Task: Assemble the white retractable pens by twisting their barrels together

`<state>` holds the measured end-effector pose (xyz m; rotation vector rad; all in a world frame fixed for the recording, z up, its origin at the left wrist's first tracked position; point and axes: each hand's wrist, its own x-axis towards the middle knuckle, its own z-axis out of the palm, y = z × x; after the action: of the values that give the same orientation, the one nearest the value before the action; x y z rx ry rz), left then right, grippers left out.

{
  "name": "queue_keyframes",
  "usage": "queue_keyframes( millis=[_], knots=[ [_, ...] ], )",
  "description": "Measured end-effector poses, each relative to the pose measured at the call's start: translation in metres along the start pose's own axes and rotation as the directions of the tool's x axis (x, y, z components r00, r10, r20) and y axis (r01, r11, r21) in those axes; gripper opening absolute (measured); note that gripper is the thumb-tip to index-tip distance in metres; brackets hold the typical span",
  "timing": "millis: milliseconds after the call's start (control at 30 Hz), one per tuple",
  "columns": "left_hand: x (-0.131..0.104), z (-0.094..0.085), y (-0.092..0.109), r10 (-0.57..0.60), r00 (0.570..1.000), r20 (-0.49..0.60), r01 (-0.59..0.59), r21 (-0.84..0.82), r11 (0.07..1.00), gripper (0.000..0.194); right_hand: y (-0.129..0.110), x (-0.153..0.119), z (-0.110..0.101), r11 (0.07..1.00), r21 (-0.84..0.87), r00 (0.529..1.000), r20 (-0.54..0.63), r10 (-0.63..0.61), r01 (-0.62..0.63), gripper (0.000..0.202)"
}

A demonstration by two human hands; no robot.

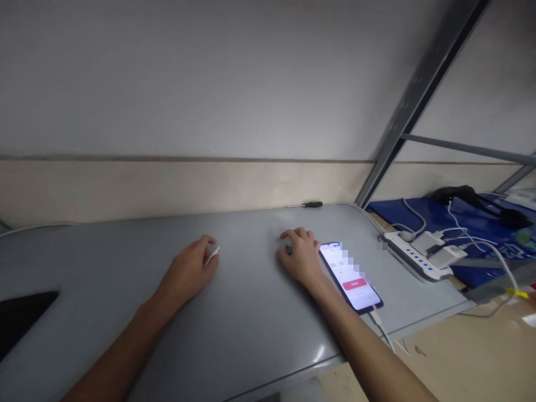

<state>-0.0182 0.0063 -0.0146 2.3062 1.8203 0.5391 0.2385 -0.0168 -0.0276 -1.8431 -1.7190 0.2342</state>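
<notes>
I see both forearms stretched over the grey bench [251,312], and nothing is lifted yet, so I judge the work is only at its beginning. My left hand [190,271] rests palm down near the middle of the bench, its fingers curled around a small white piece [213,255] that sticks out at the fingertips; I cannot tell what this piece is. My right hand [299,254] lies flat with loosely bent fingers, grasping nothing, touching the left side of a phone [350,276]. The phone lies face up near the right edge of the bench, its screen lit with a red button, and a white cable [383,329] goes from its near end over the front edge. Farther, at the back edge, lies a screwdriver [307,205], well apart from both hands. Beyond the right edge stands a white power strip [412,259] with chargers on a blue mat [422,215]. Nothing stands between the hands.
</notes>
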Motion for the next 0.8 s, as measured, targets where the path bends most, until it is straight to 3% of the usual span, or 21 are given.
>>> queue_keyframes(
  millis=[133,233,300,400,533,600,800],
  knots=[
    [-0.005,0.011,0.018,0.201,0.974,-0.104,-0.22,-0.233,0.947,0.024,-0.012,-0.008,0.003,0.959,0.174,0.974,-0.004,-0.227,0.224,0.026],
    [-0.013,0.016,0.034,0.352,0.927,-0.131,-0.376,-0.32,0.869,0.019,-0.02,-0.013,0.003,0.857,0.349,0.907,0.048,-0.419,0.378,0.023],
    [-0.017,0.018,0.042,0.425,0.893,-0.147,-0.449,-0.345,0.824,0.015,-0.023,-0.015,0.004,0.795,0.449,0.861,0.099,-0.498,0.408,0.021],
    [-0.019,0.018,0.044,0.445,0.884,-0.143,-0.466,-0.346,0.814,0.011,-0.024,-0.015,0.006,0.764,0.542,0.855,0.147,-0.497,0.351,0.025],
    [-0.015,0.013,0.033,0.416,0.904,-0.101,-0.427,-0.289,0.857,0.016,-0.021,-0.01,0.002,0.792,0.593,0.948,0.148,-0.283,0.143,0.026],
    [-0.012,0.01,0.028,0.421,0.902,-0.095,-0.431,-0.252,0.867,0.022,-0.02,-0.008,-0.004,0.772,0.635,0.963,0.184,-0.198,0.037,0.028],
    [-0.011,0.003,0.028,0.441,0.892,-0.104,-0.453,-0.187,0.872,0.029,-0.017,-0.007,-0.014,0.699,0.711,0.913,0.334,-0.234,-0.081,0.042]
  ],
)
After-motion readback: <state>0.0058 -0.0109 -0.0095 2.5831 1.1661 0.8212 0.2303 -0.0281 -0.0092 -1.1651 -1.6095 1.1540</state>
